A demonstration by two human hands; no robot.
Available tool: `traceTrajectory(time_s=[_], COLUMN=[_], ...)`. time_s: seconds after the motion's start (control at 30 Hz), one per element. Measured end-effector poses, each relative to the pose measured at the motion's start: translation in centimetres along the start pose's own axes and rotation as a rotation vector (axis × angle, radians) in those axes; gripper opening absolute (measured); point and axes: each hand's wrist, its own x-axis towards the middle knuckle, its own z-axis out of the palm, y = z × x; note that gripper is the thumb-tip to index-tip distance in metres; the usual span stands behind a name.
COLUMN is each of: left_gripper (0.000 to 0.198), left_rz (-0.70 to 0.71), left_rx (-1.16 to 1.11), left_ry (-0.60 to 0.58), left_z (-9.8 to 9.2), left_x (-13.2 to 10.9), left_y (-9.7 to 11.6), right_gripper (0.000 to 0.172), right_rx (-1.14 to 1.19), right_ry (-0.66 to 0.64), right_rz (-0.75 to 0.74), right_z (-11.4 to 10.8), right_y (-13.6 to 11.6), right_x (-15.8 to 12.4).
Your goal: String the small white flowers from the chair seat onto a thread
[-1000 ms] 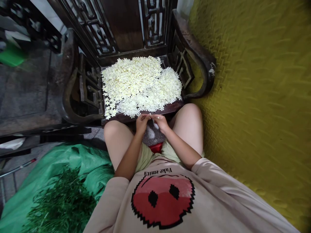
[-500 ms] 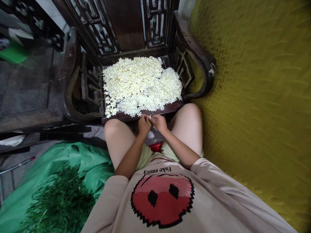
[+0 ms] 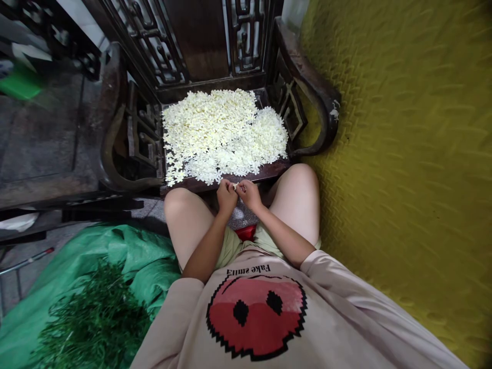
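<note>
My left hand (image 3: 227, 196) and my right hand (image 3: 249, 195) meet between my knees, just in front of the chair seat's front edge. The fingers of both are closed in a pinch. Between the fingertips shows a small white flower (image 3: 235, 186), mostly covered by them. Beyond the hands, a thick layer of loose white flowers (image 3: 215, 128) with pale yellow centres spreads over the seat of a dark carved wooden chair (image 3: 205, 43).
Curved armrests (image 3: 115, 118) flank the seat. At the lower left, cut green stems (image 3: 96, 318) lie on a green plastic sheet (image 3: 126, 243). A yellow textured surface (image 3: 403, 154) fills the right side. A dark wooden table (image 3: 42, 133) stands at left.
Both hands have shifted very slightly left with the view, fingertips still together. The small flower between them is more covered now. The flowers on the seat look the same.
</note>
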Motion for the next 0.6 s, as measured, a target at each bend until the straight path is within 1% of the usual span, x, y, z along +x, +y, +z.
traceTrajectory(time_s=[0.13,0.23,0.3,0.37,0.47,0.53,0.6], left_gripper=[0.012,0.011,0.010,0.008,0.008,0.010,0.011], left_rz=[-0.066,-0.102,-0.102,-0.072,-0.036,-0.063,-0.097], left_rx=[-0.051,-0.108,-0.127,-0.149,-0.260,-0.377,-0.456], left_ry=[0.008,0.028,0.045,0.032,-0.040,-0.079,-0.097], left_z=[0.0,0.1,0.1,0.1,0.1,0.1,0.2], left_x=[0.2,0.2,0.2,0.3,0.6,0.8,1.0], left_y=[0.1,0.0,0.0,-0.2,-0.6,-1.0,-1.4], right_gripper=[0.017,0.018,0.020,0.020,0.026,0.035,0.043], right_rx=[-0.003,0.011,0.053,0.143,0.371,0.506,0.583], right_ry=[0.010,0.024,0.033,0.035,0.034,0.028,-0.008], right_rz=[-0.031,-0.004,0.021,0.052,0.177,0.294,0.361], right_z=[0.1,0.2,0.2,0.1,-0.3,-0.5,-0.6], right_y=[-0.7,-0.9,-0.7,-0.3,0.5,0.8,0.9], right_x=[-0.1,-0.2,-0.1,0.0,0.3,0.4,0.5])
